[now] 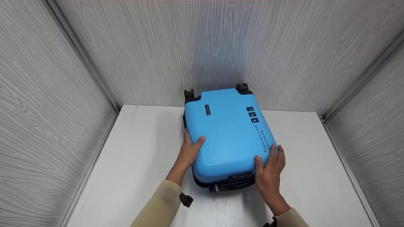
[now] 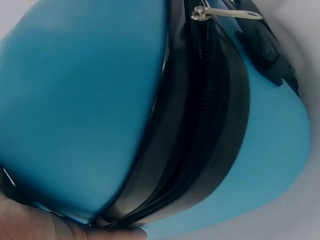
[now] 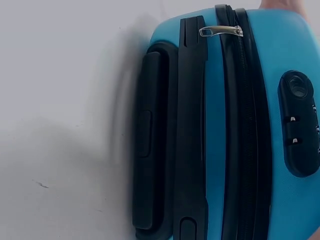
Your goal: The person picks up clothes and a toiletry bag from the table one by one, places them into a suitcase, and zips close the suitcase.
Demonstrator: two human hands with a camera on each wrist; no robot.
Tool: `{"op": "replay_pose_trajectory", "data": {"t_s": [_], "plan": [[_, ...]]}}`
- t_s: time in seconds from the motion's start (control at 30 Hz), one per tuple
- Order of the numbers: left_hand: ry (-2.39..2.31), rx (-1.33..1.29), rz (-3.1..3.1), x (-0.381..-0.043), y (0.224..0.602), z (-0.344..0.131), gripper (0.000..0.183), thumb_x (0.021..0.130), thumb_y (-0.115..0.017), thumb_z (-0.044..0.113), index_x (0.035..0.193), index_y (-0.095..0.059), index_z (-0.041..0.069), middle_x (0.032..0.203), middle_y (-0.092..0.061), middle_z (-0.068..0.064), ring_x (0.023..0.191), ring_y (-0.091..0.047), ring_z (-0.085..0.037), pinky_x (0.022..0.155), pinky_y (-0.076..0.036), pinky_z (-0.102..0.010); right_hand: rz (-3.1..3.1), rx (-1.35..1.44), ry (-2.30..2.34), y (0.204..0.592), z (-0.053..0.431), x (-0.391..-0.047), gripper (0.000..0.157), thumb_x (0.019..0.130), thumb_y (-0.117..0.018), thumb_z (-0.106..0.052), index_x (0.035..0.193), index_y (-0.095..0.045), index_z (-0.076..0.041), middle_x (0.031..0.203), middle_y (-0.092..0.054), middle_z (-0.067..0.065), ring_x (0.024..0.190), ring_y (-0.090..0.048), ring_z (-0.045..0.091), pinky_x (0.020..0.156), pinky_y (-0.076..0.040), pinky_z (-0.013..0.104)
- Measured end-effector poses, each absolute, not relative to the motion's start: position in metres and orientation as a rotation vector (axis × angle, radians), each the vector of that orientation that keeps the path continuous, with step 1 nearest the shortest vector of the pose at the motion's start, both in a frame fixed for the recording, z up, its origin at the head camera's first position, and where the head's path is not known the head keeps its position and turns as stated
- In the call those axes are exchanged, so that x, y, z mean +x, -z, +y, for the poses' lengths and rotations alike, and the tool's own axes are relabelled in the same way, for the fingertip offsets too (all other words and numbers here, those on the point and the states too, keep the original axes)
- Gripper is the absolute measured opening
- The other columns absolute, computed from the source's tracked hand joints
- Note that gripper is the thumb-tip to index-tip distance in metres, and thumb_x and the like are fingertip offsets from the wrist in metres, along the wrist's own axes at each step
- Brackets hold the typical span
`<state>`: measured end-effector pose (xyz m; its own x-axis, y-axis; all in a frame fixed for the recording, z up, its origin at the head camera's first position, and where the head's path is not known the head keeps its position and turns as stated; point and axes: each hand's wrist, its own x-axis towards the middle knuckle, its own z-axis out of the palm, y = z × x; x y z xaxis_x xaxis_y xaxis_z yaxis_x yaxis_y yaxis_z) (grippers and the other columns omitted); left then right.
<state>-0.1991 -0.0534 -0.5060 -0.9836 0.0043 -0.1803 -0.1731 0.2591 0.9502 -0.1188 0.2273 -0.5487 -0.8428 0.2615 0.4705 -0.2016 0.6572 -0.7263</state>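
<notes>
A blue hard-shell suitcase lies on its broad side, its wheels toward the back wall. My left hand holds its left edge, thumb on the upper shell and fingers along the side, partly hidden. At the near right corner my right hand grips the case, thumb and fingers spread over the edge. The right wrist view shows the near end: a black carry handle, a zipper with a metal pull, and a combination lock. In the left wrist view, the zipper curves round a corner.
The suitcase is on a white tabletop. A grey wood-grain back wall rises just behind the wheels. Similar panels stand at the left and right, with metal strips along their lower edges.
</notes>
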Motion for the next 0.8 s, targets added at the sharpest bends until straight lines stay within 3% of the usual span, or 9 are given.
{"op": "replay_pose_trajectory", "data": {"t_s": [0.43, 0.8], "plan": [[-1.908, -0.148, 2.393, -0.169, 0.508, -0.045, 0.106, 0.105, -0.058, 0.055, 0.168, 0.012, 0.007, 0.178, 0.008, -0.015, 0.164, -0.001, -0.035, 0.130, -0.013, -0.058, -2.364, -0.075, -1.201, 0.544, 0.241, -0.132, 0.073, 0.109, -0.053, -0.033, 0.167, -0.021, -0.005, 0.171, -0.008, 0.022, 0.155, -0.012, 0.043, 0.109, -0.030, 0.066], [-1.892, -0.227, 2.390, -0.146, 0.507, -0.023, 0.111, 0.104, -0.060, 0.053, 0.166, 0.017, 0.003, 0.176, 0.012, -0.021, 0.163, -0.001, -0.038, 0.129, -0.015, -0.058, -2.430, -0.077, -1.256, 0.541, 0.270, -0.160, 0.066, 0.110, -0.048, -0.032, 0.169, -0.024, -0.013, 0.173, -0.012, 0.017, 0.157, -0.015, 0.041, 0.118, -0.025, 0.066]]}}
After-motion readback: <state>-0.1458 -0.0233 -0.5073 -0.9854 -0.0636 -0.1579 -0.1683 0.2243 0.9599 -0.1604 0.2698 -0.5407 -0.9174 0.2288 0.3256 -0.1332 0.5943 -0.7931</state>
